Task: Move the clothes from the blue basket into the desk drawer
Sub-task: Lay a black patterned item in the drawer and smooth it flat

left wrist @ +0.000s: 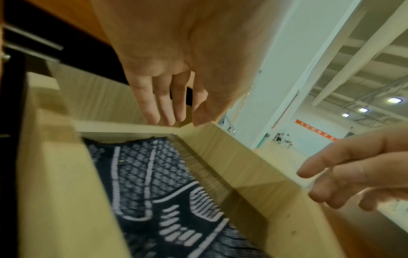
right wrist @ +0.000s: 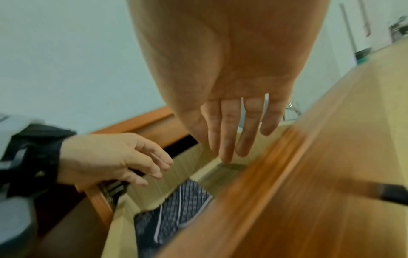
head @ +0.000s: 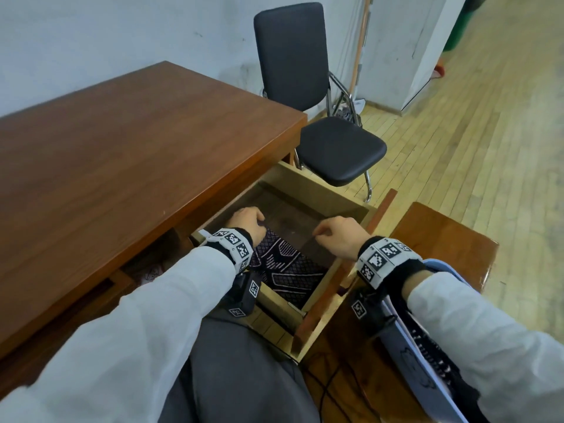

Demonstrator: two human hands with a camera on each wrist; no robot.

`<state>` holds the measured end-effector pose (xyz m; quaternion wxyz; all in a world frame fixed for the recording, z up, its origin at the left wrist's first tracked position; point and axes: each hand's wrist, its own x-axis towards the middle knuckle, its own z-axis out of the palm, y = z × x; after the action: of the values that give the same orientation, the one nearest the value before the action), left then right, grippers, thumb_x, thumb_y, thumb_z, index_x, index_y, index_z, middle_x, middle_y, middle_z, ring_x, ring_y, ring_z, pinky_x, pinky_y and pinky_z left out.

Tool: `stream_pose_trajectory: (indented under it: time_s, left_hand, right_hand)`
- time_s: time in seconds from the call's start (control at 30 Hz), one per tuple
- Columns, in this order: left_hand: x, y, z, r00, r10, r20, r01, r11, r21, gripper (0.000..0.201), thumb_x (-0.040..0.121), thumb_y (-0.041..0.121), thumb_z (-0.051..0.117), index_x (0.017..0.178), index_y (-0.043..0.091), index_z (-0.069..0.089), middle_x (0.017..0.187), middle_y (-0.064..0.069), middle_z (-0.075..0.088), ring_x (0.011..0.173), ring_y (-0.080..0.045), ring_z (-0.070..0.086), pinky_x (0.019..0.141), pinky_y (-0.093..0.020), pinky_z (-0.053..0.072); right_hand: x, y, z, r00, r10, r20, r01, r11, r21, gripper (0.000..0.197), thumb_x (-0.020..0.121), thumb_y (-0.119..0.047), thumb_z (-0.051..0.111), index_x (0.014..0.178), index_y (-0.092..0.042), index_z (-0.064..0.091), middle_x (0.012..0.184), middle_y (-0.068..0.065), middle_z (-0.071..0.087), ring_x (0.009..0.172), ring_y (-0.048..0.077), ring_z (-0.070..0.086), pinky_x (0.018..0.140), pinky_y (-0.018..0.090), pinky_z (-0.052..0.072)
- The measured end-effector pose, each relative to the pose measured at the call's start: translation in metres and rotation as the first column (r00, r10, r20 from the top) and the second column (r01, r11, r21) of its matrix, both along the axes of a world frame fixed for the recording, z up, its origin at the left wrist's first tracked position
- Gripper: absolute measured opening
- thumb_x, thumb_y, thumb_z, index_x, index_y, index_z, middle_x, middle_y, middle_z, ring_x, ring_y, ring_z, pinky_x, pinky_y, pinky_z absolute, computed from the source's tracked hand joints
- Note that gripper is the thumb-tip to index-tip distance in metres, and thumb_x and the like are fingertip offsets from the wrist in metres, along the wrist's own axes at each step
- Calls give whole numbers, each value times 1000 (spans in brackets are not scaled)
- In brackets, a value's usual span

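The desk drawer point(head: 324, 185) stands pulled out, and a dark garment with a white pattern point(head: 287, 270) lies flat in its near half. My left hand point(head: 248, 222) hovers over the garment's far edge, fingers relaxed and holding nothing point(left wrist: 167, 104). My right hand point(head: 332, 236) hangs above the drawer's right side, fingers straight and empty point(right wrist: 238, 131). The pale blue basket point(head: 396, 340) sits under my right forearm at the lower right, with more dark patterned cloth point(head: 433, 352) inside it. The garment also shows in the wrist views point(left wrist: 154, 183) point(right wrist: 176, 206).
The brown desk top point(head: 122, 163) fills the left. A black chair point(head: 335, 148) stands just beyond the drawer. A glossy wooden stand point(head: 442, 233) bears the basket. The drawer's reddish front panel point(head: 317, 303) juts toward my knee. Cables point(head: 329, 377) run on the floor.
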<state>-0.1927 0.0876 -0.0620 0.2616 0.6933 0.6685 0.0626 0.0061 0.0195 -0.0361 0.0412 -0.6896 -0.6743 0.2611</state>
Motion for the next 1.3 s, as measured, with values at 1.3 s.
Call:
stream_pose_trajectory:
  time_s: [1.3]
  left_hand:
    - [156, -109, 48, 950, -177, 258, 191, 981, -32, 25, 95, 16, 54, 119, 15, 62, 123, -8, 63, 116, -25, 59, 98, -37, 49]
  right_hand:
    - [138, -135, -42, 759, -391, 521, 319, 921, 225, 29, 85, -27, 59, 112, -16, 63, 119, 6, 46, 110, 26, 44, 85, 33, 44]
